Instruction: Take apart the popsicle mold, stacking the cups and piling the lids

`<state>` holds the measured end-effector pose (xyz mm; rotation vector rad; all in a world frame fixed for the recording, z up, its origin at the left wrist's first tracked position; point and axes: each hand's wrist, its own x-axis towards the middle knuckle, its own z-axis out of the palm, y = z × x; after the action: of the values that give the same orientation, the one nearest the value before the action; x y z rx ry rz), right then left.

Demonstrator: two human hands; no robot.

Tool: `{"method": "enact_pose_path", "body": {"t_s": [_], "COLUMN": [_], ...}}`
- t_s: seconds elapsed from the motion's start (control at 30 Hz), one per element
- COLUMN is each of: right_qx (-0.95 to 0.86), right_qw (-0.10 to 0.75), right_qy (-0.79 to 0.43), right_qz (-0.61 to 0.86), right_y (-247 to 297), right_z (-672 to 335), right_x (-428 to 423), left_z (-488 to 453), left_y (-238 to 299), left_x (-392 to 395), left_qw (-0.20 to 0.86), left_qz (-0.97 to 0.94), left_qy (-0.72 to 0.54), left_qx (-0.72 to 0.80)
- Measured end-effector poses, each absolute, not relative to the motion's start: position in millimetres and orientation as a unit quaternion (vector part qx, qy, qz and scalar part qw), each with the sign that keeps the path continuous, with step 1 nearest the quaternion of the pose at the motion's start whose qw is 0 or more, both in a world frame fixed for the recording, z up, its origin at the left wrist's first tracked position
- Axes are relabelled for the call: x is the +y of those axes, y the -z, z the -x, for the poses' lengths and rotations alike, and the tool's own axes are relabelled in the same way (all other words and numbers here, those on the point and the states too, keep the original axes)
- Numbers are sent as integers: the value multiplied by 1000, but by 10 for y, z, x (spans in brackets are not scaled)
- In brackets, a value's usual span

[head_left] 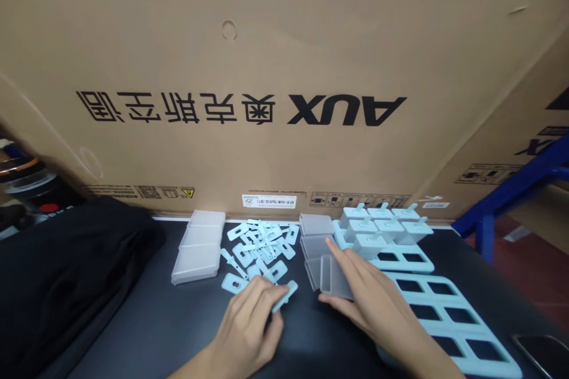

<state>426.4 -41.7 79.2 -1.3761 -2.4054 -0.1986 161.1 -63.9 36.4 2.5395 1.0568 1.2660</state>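
Observation:
My left hand (249, 323) pinches a light blue popsicle mold lid (285, 296) between thumb and fingers, over the near side of a loose pile of similar lids with sticks (262, 246). To the right, my right hand (377, 293) is closed around a translucent popsicle mold cup (335, 278), whose open end faces left toward the lid. The held lid and cup are apart. Behind and beside that cup lies a row of overlapping mold cups (315, 225), partly hidden by my right hand.
More translucent cups (200, 243) lie left of the pile. At right, a blue frame (424, 257) carries several lidded molds (368, 228); a second slotted frame (493, 343) lies nearer. A large carton (267, 154) stands behind the black table. Black cloth (66, 284) covers the left side.

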Motion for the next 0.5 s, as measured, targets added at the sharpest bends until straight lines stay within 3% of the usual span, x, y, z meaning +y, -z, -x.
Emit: {"method": "enact_pose_path", "body": {"t_s": [0.2, 0.5], "right_qx": [-873, -908], "right_qw": [134, 103], "right_qy": [47, 72], "right_qz": [466, 400], "right_y": [-976, -935], "right_z": [-4217, -4085], "right_x": [-137, 179], "left_z": [-1500, -1492], "left_y": [-342, -303], "left_x": [-537, -497], "left_qw": [15, 52], "left_qz": [-830, -819], "left_qy": [-387, -342], "left_qx": [401, 458]}}
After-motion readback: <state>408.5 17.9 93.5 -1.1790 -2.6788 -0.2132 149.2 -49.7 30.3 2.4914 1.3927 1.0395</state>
